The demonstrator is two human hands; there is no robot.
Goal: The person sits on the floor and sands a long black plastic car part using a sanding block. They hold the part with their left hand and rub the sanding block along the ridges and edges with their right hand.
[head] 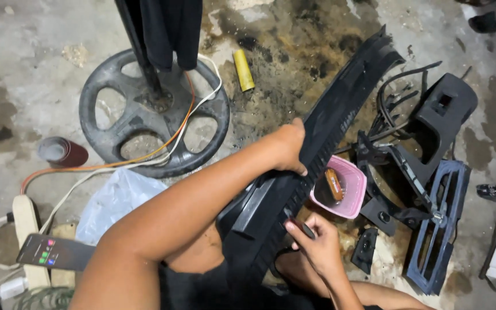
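Stained concrete floor | long black trim panel lay diagonally, gripped mid-length by left hand | right hand closed on small dark tool at panel's lower edge.

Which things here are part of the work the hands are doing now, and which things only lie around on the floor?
In use:
left hand gripping the long black plastic trim panel
right hand with a small dark tool at the panel

Lying about:
pink basket
yellow cylinder
round fan base
phone
dark red roll

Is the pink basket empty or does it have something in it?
Not empty. The pink basket sits upright on the floor with a small orange-brown object inside; the long black panel hides its left part.
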